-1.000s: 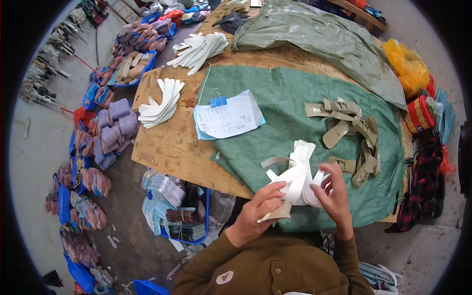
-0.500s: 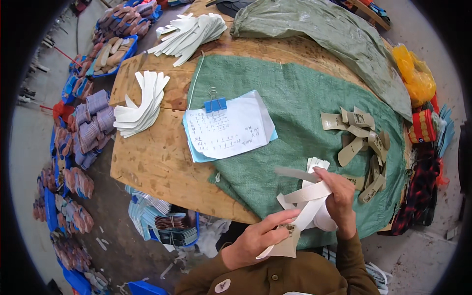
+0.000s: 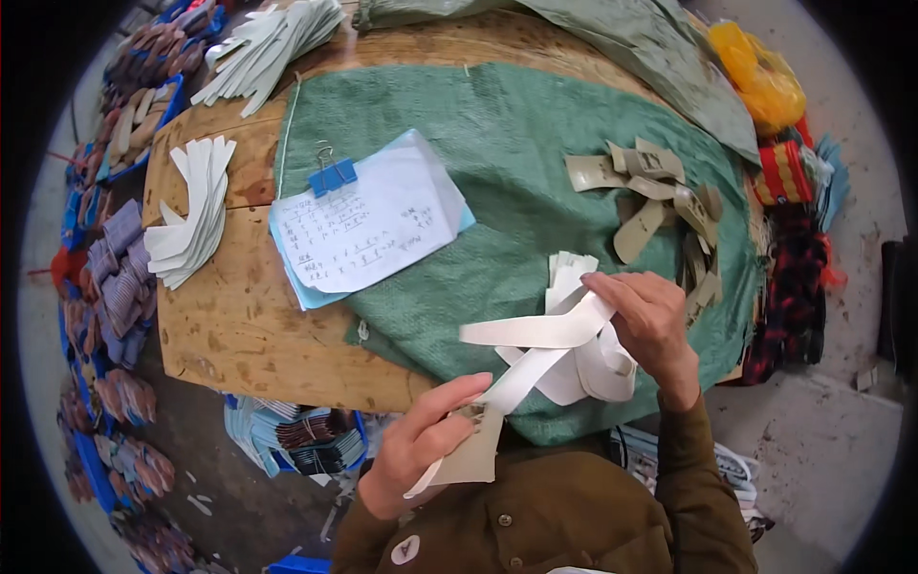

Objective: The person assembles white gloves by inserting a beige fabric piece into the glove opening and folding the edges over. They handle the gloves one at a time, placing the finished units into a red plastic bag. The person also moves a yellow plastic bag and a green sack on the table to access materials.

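Observation:
My right hand (image 3: 650, 320) grips a fanned bunch of white curved cut pieces (image 3: 574, 344) over the near edge of the green woven cloth (image 3: 497, 163). My left hand (image 3: 421, 445) pinches one long white piece (image 3: 507, 387) drawn out of that bunch, together with a tan piece (image 3: 473, 454) hanging below it. Both hands hover just in front of my brown jacket (image 3: 545, 517), at the near edge of the wooden table (image 3: 239, 325).
A clipped sheaf of paper notes (image 3: 363, 225) lies on the cloth. Olive cut pieces (image 3: 650, 196) are piled at the right. White piece stacks (image 3: 191, 215) lie on the left, with more white piece stacks (image 3: 268, 48) at the back. Bundles and blue crates (image 3: 115, 277) line the floor on the left.
The view has tilted down and closer to the table. My left hand has pulled one white piece down and left out of the bunch held by my right hand.

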A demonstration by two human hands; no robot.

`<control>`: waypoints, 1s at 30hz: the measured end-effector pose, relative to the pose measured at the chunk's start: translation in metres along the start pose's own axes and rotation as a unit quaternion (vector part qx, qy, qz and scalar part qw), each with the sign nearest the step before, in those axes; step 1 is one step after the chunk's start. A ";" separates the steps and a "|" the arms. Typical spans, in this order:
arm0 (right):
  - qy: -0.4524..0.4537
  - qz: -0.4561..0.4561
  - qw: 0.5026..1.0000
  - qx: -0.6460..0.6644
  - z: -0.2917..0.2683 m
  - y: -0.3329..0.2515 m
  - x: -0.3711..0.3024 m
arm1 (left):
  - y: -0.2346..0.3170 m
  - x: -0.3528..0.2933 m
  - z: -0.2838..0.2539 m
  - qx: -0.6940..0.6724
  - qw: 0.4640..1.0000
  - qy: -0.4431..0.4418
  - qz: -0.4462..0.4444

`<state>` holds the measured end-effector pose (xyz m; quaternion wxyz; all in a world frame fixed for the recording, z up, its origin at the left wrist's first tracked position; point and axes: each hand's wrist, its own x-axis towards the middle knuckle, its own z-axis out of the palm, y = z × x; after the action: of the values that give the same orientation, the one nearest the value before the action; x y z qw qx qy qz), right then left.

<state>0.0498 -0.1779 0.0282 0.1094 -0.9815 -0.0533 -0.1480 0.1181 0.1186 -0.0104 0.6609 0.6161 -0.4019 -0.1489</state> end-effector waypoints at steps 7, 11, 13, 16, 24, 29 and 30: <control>-0.113 -0.027 0.990 0.077 -0.055 -0.007 -0.044 | 0.049 -0.019 -0.006 0.052 0.992 -0.114 -0.026; -0.217 0.011 0.927 0.305 -0.075 -0.029 -0.083 | 0.076 -0.025 -0.005 0.021 0.984 -0.148 -0.101; -0.297 0.011 0.812 0.503 -0.071 -0.036 -0.099 | 0.093 -0.023 -0.003 -0.008 0.984 -0.156 -0.084; -0.346 0.147 0.486 0.789 -0.064 -0.071 -0.116 | 0.123 -0.017 0.007 -0.005 0.973 -0.219 -0.065; -0.217 0.149 0.583 0.769 -0.035 -0.084 -0.138 | 0.168 -0.012 0.037 0.164 0.928 -0.331 -0.052; 0.142 0.236 0.526 0.805 -0.044 -0.059 -0.164 | 0.149 -0.040 0.031 0.179 0.945 -0.238 -0.133; 0.199 0.232 0.505 0.807 -0.045 -0.040 -0.169 | 0.149 -0.043 0.029 0.190 0.945 -0.205 -0.167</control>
<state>-0.1291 -0.1619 0.0272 0.8927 -0.3898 0.1031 -0.2015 0.0261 0.1576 0.1113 0.4003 0.7448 -0.4411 -0.3007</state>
